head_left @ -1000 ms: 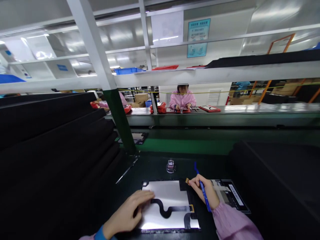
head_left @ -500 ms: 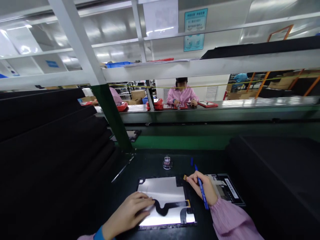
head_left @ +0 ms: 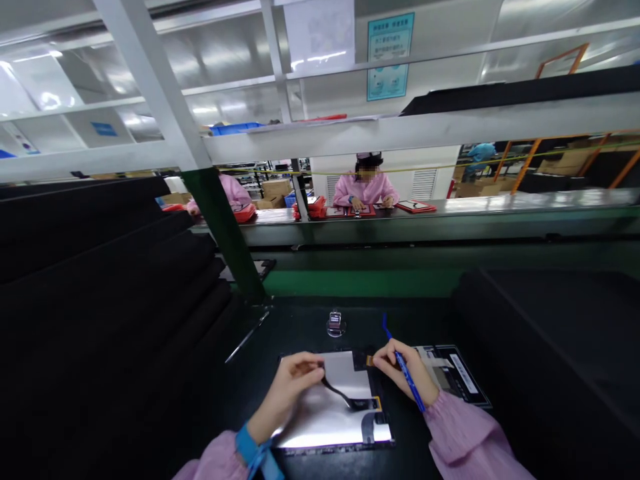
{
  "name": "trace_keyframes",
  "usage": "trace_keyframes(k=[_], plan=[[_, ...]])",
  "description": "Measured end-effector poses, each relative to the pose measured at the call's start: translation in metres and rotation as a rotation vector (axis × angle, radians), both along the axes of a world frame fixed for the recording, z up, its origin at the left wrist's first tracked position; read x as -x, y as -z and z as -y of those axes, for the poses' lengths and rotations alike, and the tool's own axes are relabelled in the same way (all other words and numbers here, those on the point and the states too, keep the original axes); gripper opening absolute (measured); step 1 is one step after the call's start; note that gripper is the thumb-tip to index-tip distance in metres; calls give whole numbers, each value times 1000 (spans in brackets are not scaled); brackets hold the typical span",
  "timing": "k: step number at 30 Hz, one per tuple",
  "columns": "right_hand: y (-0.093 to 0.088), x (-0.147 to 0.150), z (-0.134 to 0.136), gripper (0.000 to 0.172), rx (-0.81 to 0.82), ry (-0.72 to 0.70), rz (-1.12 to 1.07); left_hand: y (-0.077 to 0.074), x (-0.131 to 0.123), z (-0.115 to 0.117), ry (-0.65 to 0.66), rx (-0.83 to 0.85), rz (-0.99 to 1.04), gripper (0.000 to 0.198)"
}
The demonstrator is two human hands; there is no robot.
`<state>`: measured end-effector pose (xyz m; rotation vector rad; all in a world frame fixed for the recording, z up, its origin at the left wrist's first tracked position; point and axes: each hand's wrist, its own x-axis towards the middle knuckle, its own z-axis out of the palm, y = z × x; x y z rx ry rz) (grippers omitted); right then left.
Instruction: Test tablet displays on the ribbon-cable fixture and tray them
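A flat silver panel (head_left: pixel 327 427) with a dark edge lies on the black bench. My left hand (head_left: pixel 295 387), with a blue band at the wrist, pinches the free end of a black flex cable (head_left: pixel 343 397) and lifts it off the panel. The cable's other end meets the panel at an orange-framed connector (head_left: pixel 377 403). Beside the panel's upper right corner, my right hand (head_left: pixel 405 370) holds a blue pen-like tool (head_left: pixel 410 381) between its fingers. Its fingertips touch a small orange-brown tab (head_left: pixel 370 361).
A second dark panel (head_left: pixel 463 377) lies right of my right hand. Behind the silver panel stands a small clear holder (head_left: pixel 335 324). A thin metal tool (head_left: pixel 247 337) lies left. Black stacks (head_left: pixel 100 320) flank the bench. A person in pink (head_left: pixel 367 187) works across.
My left hand has moved up and now raises the cable end, which lay on the panel before. The blue tool in my right hand has shifted slightly.
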<state>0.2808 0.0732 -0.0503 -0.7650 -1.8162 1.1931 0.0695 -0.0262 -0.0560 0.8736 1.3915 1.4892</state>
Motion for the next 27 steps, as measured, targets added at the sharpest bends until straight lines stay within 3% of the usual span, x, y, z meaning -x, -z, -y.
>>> trace_keyframes(k=[5,8,27], plan=[[-3,-5,-1,38,4,-35,-16,7,-51,-21,35,56,169,41],[-1,-6,-3,34,-42,-37,4,11,-66,-25,57,93,204,40],[-5,-1,1,30,-98,-91,131,9,-75,-25,48,122,172,35]])
